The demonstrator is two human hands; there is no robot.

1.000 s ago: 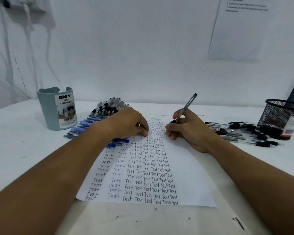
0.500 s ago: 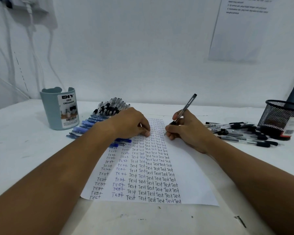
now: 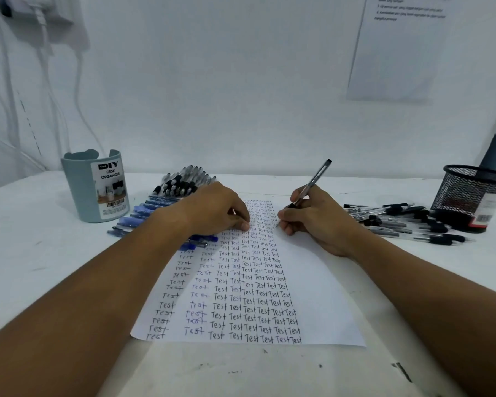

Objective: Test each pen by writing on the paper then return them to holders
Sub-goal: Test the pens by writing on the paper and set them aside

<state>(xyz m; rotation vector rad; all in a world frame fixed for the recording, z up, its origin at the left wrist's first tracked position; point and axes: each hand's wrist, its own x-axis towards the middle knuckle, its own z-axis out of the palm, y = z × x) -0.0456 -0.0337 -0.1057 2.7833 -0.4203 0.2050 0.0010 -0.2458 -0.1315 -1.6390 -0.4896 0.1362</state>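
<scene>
The pen (image 3: 309, 184) is pinched in the right hand (image 3: 315, 222), tip at the paper (image 3: 321, 296), slanting far-right; the left hand (image 3: 215, 210), curled, holds nothing.

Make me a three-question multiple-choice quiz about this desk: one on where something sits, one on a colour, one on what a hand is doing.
1. Where is the black mesh holder?
A. far right of the table
B. on the paper
C. beside the left elbow

2. What colour is the organizer cup?
A. red
B. pale blue-grey
C. yellow

3. What is the right hand doing?
A. resting empty
B. lifting the cup
C. holding a pen with its tip at the paper

Answers: 1 A, it stands at the right edge behind loose pens. 2 B, its wall shows that shade. 3 C, fingers grip the barrel.
</scene>
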